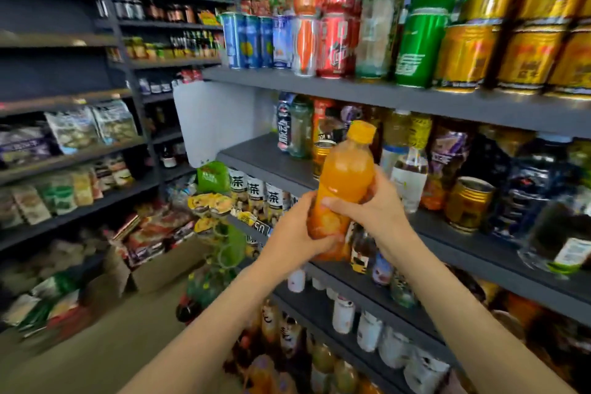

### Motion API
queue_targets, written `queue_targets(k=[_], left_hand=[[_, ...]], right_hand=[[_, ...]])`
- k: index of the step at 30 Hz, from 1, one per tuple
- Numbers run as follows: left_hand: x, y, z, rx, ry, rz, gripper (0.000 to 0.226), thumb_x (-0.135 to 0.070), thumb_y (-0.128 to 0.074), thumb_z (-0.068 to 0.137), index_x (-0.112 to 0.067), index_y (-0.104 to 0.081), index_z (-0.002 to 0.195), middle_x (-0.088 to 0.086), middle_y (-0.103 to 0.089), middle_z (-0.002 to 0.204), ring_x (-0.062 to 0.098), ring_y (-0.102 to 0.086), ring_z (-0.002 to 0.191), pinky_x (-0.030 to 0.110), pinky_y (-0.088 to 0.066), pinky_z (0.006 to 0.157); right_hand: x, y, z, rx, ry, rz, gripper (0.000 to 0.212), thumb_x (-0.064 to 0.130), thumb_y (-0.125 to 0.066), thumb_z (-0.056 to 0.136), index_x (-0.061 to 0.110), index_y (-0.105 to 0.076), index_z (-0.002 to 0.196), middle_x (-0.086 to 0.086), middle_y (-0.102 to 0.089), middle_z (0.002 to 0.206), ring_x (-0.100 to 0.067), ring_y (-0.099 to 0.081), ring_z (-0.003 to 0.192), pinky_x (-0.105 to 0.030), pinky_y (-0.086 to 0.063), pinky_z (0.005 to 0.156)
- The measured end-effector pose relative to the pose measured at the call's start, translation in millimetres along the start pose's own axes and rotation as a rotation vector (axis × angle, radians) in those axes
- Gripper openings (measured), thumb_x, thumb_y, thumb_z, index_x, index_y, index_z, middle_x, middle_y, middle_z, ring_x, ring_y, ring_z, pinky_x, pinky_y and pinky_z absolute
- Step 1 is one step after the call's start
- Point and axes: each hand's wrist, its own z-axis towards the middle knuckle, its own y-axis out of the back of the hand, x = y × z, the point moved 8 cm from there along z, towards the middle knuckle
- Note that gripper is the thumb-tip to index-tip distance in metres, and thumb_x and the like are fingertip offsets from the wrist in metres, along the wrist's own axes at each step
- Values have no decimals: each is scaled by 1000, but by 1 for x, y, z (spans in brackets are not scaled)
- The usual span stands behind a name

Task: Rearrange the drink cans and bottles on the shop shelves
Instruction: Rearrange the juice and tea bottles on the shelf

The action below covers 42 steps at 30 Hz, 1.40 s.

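We've got one orange bottle (343,184) in both hands, held in the air in front of the middle shelf (499,253), not touching it. Orange cap up, bottle leaning slightly right at the top.

Grip: our left hand (299,230) wraps the lower body from the left, fingers curled round the base area. Our right hand (372,205) clamps the mid-lower body from the right, thumb across the front, fingers behind. Both closed on the bottle; the cap and upper half stand clear above the hands.

Pose: both forearms come up from the bottom of frame and converge at the bottle, left from lower-left, right from lower-right. Wrists roughly level, right hand a little higher.

Counts near the grip:
- Just behind and right of the bottle, middle shelf: two gold cans (468,203), one close behind the bottle's left shoulder, one to the right past a clear bottle (407,181). Other bottles there are too blurred to count.
- Above the grip, top shelf (351,88): blue cans (252,41) at left, at least three visible; orange cans (305,45) two stacked; red cans (334,45) two stacked; green cans (419,45) two stacked; gold ones further right, count unclear.
- Below-left of the grip: three white-label cans (256,192) in a row.
- Below the grip, lower shelf: white cans (367,331), count unclear through blur.
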Motion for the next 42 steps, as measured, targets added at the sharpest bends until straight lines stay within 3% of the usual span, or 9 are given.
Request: queue_targets(k=[3, 6, 9, 14, 19, 24, 31, 35, 42], left_hand=[[32, 27, 31, -60, 58, -20, 60, -30, -78, 73, -27, -43, 121, -11, -59, 103, 7, -59, 93, 21, -51, 78], [76, 55, 55, -109, 154, -26, 55, -28, -80, 71, -24, -48, 117, -6, -64, 103, 12, -62, 96, 36, -52, 86], [122, 89, 73, -190, 241, 39, 56, -27, -80, 71, -13, -51, 118, 5, -65, 107, 23, -62, 98, 43, -50, 88], [171, 129, 112, -255, 275, 55, 56, -23, -77, 74, -8, -50, 120, 1, -61, 106, 19, -58, 97, 31, -46, 83], [204, 138, 171, -203, 235, 51, 54, -21, -78, 74, -11, -50, 119, -2, -59, 101, 20, -58, 96, 33, -47, 86], [239, 137, 222, -98, 190, 44, 51, -22, -77, 75, -10, -48, 115, 8, -63, 109, 27, -59, 102, 42, -47, 91], [281, 142, 274, -98, 167, -4, 57, -26, -74, 78, -6, -47, 125, 13, -60, 117, 30, -55, 111, 39, -41, 92], [296, 139, 289, -93, 146, -63, 55, -26, -71, 81, -9, -44, 126, 11, -58, 120, 30, -54, 113, 44, -41, 96], [303, 132, 298, -18, 84, -230, 66, -21, -69, 82, -14, -35, 138, 6, -52, 129, 21, -49, 118, 28, -35, 93]], right_hand=[[-7, -38, 46, 134, 32, 4, 52, 13, -80, 67, 35, -50, 103, 13, -61, 104, -3, -60, 98, -21, -51, 83], [-17, -71, 95, 231, 39, -19, 43, 24, -71, 77, 19, -54, 116, 6, -62, 111, -8, -59, 104, -23, -49, 90], [-44, -84, 137, 215, 28, -229, 37, 23, -63, 87, 13, -52, 121, 3, -56, 117, -13, -55, 108, -23, -43, 89], [-90, -92, 182, 164, 36, -588, 47, 22, -63, 88, 12, -45, 130, -5, -49, 133, -19, -48, 122, -29, -39, 99], [-118, -107, 223, 63, -41, -682, 65, 26, -64, 88, 8, -31, 141, -10, -41, 143, -23, -40, 131, -28, -31, 106], [-135, -126, 255, -137, -105, -646, 76, 20, -67, 85, 5, -22, 144, -12, -32, 146, -24, -35, 133, -23, -26, 106], [-165, -131, 294, -435, -283, -532, 82, 18, -73, 79, 1, -21, 140, -17, -37, 142, -29, -36, 133, -32, -29, 108], [-170, -135, 300, -617, -312, -598, 69, 16, -72, 80, -3, -29, 131, -22, -38, 134, -35, -40, 126, -37, -33, 104], [-171, -143, 281, -655, -250, -799, 70, 24, -66, 86, -5, -25, 136, -23, -36, 133, -41, -46, 118, -45, -45, 91]])
